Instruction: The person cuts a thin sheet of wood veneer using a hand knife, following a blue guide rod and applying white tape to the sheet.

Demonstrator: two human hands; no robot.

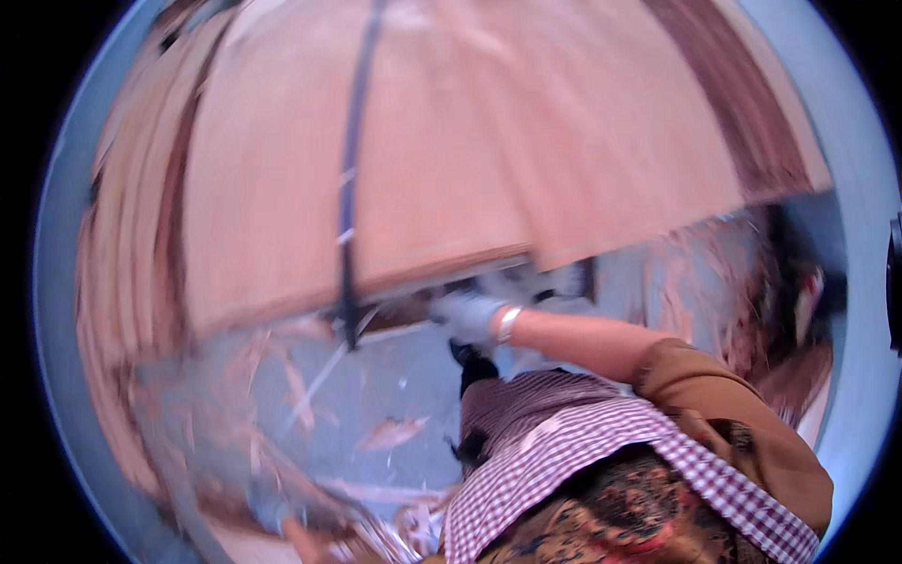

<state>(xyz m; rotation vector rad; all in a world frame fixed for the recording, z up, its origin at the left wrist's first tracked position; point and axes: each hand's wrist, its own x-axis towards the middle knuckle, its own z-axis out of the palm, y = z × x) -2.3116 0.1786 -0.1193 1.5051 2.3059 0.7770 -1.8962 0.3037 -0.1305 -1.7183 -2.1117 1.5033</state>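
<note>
My right hand point(467, 315), in a pale glove with a silver band at the wrist, reaches to the near edge of a large stack of thin tan wood sheets point(451, 141). Its fingers are smeared by motion, so whether they grip the edge does not show. A dark blue strap or bar point(352, 169) runs down across the sheets and past their near edge. Low at the left, my left hand point(271, 508) appears blurred in a light glove, close to wood scraps and a pale surface. What it holds, if anything, cannot be made out.
Torn wood scraps point(390, 434) litter the blue-grey floor point(329, 395). More layered wood point(141, 216) stands along the left side. On the right are reddish-brown sheets point(733, 94) and a heap of wood strips point(686, 291). A checked apron point(554, 442) hangs over my front.
</note>
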